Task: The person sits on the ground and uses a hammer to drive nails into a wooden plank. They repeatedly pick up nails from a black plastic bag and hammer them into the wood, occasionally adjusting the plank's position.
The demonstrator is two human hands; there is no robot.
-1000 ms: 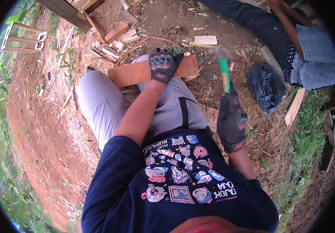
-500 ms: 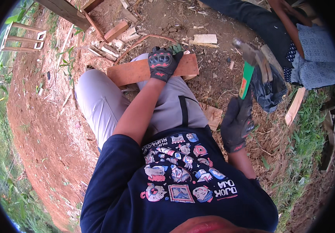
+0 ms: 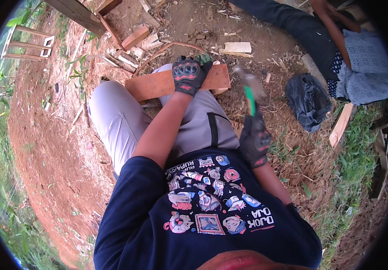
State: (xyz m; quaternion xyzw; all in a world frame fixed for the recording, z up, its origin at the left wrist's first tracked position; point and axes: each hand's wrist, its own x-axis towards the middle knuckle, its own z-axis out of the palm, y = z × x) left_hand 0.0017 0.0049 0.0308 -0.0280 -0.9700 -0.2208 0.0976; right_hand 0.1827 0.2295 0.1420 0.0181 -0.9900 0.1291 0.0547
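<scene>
Seen from above, a person in a dark printed T-shirt and light grey trousers crouches on bare reddish earth, both hands in black padded work gloves. The left hand (image 3: pixel 187 75) lies flat, fingers spread, pressing down on a reddish-brown wooden board (image 3: pixel 158 84) that rests across the person's knees; the palm covers the board's right half, and the board's right end (image 3: pixel 218 76) pokes out past the glove. The right hand (image 3: pixel 255 139) is closed in a fist around the green handle of a hammer (image 3: pixel 249 92), held upright just to the right of the board. The hammer head is blurred, hanging above the ground beside the board's right end and not touching it. Beyond the knees, offcuts of pale and reddish scrap wood (image 3: pixel 136 38) lie scattered in the dirt, with a small light block (image 3: pixel 237 47) near the board. A crumpled black plastic bag (image 3: pixel 308 100) sits on dry straw to the right, and a pale wooden slat (image 3: pixel 340 125) lies at the grass edge. Another person in dark trousers and a blue patterned garment (image 3: pixel 365 67) sits at upper right. A small wooden frame (image 3: pixel 26 42) stands at upper left among the weeds.
</scene>
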